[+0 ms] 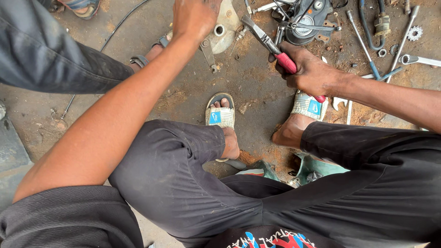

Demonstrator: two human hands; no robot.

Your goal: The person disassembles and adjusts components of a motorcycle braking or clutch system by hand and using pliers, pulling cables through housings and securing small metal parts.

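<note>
My right hand (pixel 312 71) is closed around the red handles of a pair of pliers (pixel 264 39), whose jaws point up-left toward a dark engine part (pixel 303 20) on the ground. My left hand (pixel 195 18) reaches forward to the top edge of the view, resting on or beside a pale round metal cover (pixel 227 27); its fingers are partly out of view. I sit low with both knees bent, in dark trousers, my feet in striped slide sandals (pixel 220 115) on the dirty concrete.
Several spanners and rods (pixel 404 55) lie at the upper right with a small sprocket (pixel 415 33) and a blue hose (pixel 367 23). Another person's grey-trousered leg (pixel 50 55) and sandalled foot (pixel 147 55) are at the upper left. A black cable (pixel 115 32) runs across the floor.
</note>
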